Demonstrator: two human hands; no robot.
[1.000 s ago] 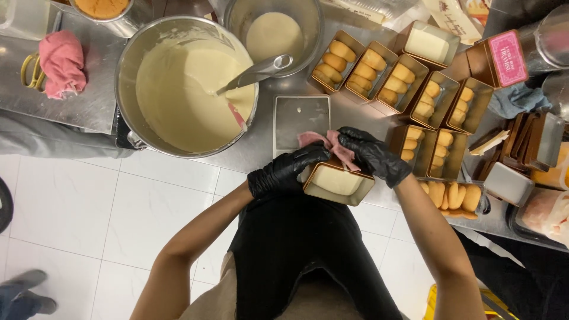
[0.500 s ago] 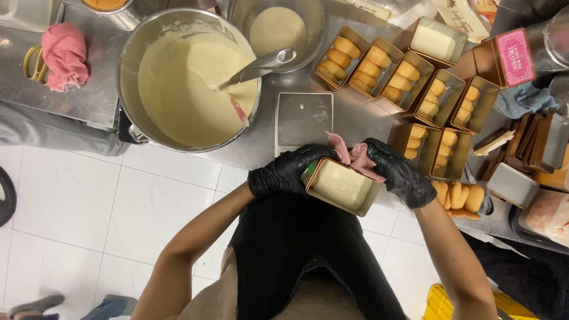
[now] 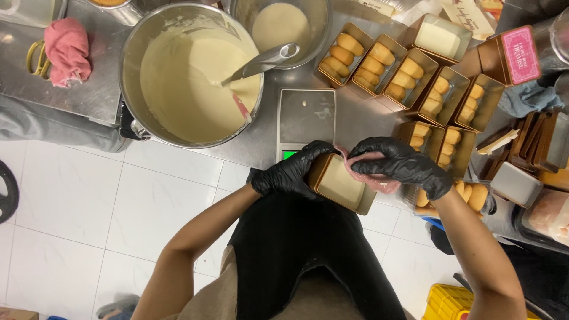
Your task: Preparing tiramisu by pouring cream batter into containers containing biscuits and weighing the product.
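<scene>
1. your left hand (image 3: pixel 290 173) is clenched around the near end of the small gold tin (image 3: pixel 341 184), which sits tilted in front of your body, just off the edge of the table (image 3: pixel 261 139) and below the scale (image 3: pixel 306 115). keep that grip firm and low on the wall, so your fingers stay out of the pale cream filling.

2. your right hand (image 3: pixel 403 166) is pinching a pink cloth (image 3: pixel 364 166) against the tin's far rim. i judge the step in hand to be wiping that rim clean, so work with the folded edge of the cloth rather than a loose corner, which could drag through the cream.

3. level the tin a little; tilted as it is, a soft filling may creep toward the low side and soil the rim again.

4. run the cloth along one wall at a time, turning the tin with the left hand instead of reaching round with the right.

5. mind the neighbours: the big pot of batter (image 3: pixel 192 77) and its ladle (image 3: pixel 261 62) lie to your left, and the open tins of small cakes (image 3: pixel 409 71) to your right, close to your elbow.
</scene>
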